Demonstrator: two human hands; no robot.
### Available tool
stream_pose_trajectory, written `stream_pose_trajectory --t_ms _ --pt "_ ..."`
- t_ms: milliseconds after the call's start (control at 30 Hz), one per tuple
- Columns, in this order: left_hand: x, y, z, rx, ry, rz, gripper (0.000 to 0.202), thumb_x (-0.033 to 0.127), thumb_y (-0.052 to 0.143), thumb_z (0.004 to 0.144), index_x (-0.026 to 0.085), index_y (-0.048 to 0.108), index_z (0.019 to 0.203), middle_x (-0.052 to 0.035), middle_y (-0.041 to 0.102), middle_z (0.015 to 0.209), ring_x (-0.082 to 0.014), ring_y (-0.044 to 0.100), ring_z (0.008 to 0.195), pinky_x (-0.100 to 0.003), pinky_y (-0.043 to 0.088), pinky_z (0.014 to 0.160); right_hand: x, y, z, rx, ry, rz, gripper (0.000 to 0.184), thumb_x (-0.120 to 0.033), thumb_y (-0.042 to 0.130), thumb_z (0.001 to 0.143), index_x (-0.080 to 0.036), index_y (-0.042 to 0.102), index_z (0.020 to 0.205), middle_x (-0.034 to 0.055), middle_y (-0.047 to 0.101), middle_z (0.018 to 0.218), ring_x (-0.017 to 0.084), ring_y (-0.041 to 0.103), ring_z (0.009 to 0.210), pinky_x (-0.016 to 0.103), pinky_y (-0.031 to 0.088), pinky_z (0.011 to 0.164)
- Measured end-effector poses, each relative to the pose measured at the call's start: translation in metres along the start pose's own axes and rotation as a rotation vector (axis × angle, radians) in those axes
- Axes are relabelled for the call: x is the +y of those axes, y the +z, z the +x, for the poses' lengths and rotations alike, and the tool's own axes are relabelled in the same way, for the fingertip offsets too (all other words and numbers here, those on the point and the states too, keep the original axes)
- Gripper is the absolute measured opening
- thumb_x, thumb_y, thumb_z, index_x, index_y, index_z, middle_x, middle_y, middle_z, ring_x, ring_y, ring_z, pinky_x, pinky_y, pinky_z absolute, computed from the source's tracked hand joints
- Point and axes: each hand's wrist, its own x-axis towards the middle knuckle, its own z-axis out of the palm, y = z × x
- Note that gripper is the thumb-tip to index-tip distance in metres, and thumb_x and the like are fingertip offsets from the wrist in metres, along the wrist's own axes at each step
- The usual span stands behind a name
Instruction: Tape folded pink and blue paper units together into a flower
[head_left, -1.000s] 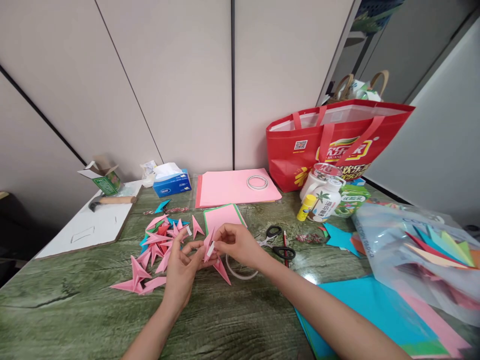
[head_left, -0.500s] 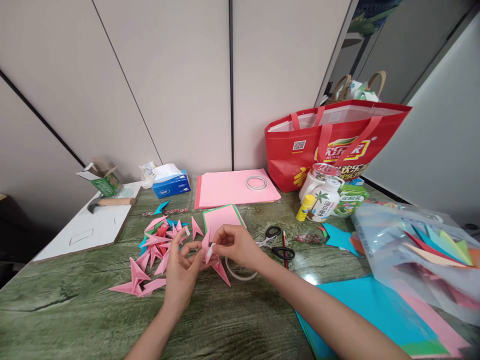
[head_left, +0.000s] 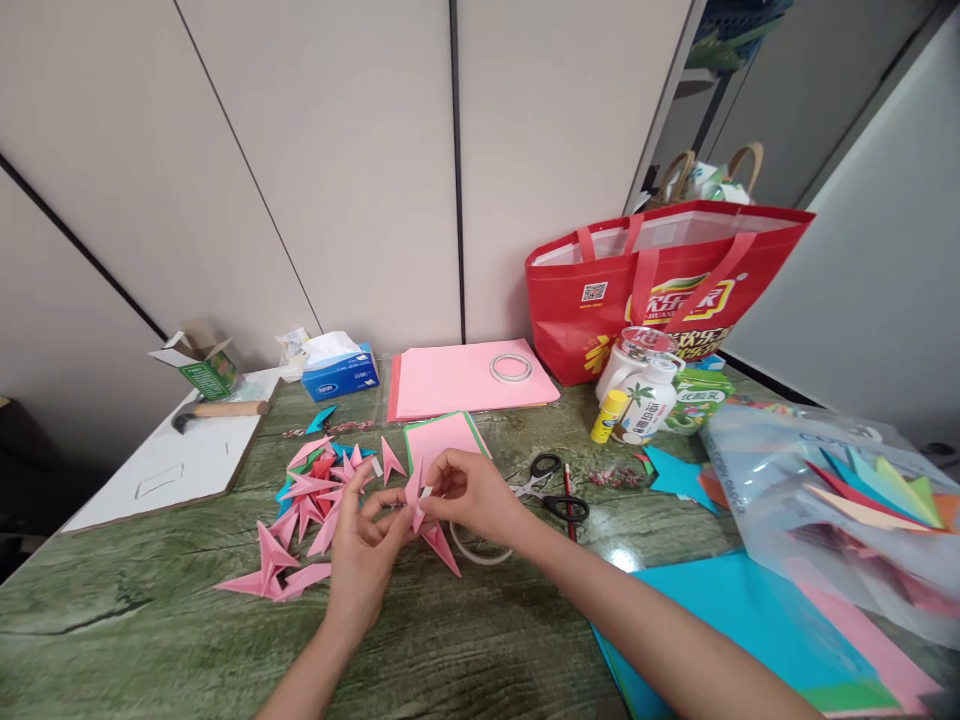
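Note:
My left hand [head_left: 361,555] pinches a folded pink paper piece [head_left: 414,488] between thumb and fingers. A small white strip [head_left: 376,467] sticks to its raised index fingertip. My right hand [head_left: 480,498] is closed at the right side of the same piece, its fingertips on another small white strip [head_left: 426,491] against the paper. Just below the hands lies a second folded pink piece [head_left: 441,550], partly covered by my fingers. A pile of folded paper pieces [head_left: 304,485], mostly pink with some red, blue and green, spreads to the left.
Black-handled scissors [head_left: 561,507], a pencil [head_left: 569,490] and a white ring [head_left: 480,556] lie by my right wrist. Behind are pink sheets [head_left: 450,380], a tissue box [head_left: 341,376], a glue stick [head_left: 609,416] and a red bag [head_left: 570,330]. Blue paper [head_left: 705,610] lies under my right forearm.
The right fingertips press the white strip closer against the pink piece, so less of it shows. The view has shifted slightly; the rest stays in place.

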Motion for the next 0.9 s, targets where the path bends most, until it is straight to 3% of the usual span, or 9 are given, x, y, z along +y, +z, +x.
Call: stream_pose_trajectory --t_ms 333,667,900 --pt "-0.0013 -0.0002 0.0000 -0.013 0.013 -0.023 0.076 0.021 0.071 0.064 0.031 0.031 0.128 0.0032 0.061 0.080 -0.0119 0.062 0.062 -0.029 0.053 0.061 -0.0012 -0.0021 0.0014 -0.016 0.041 0.077 0.018 -0.019 0.067 0.059 -0.016 0.051 0.067 -0.0045 0.052 0.061 0.007 0.048 0.052 0.020 0.041 0.052" --pt "0.0015 0.0029 -0.0009 -0.011 -0.016 0.017 0.080 0.020 0.074 0.059 0.030 0.031 0.127 0.0041 0.063 0.076 -0.0115 0.062 0.060 -0.027 0.051 0.063 0.0018 0.0020 -0.0013 0.006 -0.030 -0.016 0.018 -0.015 0.065 0.059 -0.018 0.051 0.070 -0.0043 0.053 0.062 0.009 0.050 0.056 0.020 0.043 0.052" --pt "0.0010 -0.0041 0.0026 0.044 0.011 0.093 0.064 0.018 0.077 0.054 0.021 0.046 0.111 0.0038 0.066 0.066 -0.0114 0.061 0.060 -0.022 0.049 0.061 -0.0045 0.0026 -0.0038 -0.038 -0.062 -0.029 0.012 -0.015 0.060 0.065 -0.018 0.052 0.074 -0.0032 0.054 0.066 0.009 0.052 0.056 0.021 0.044 0.054"
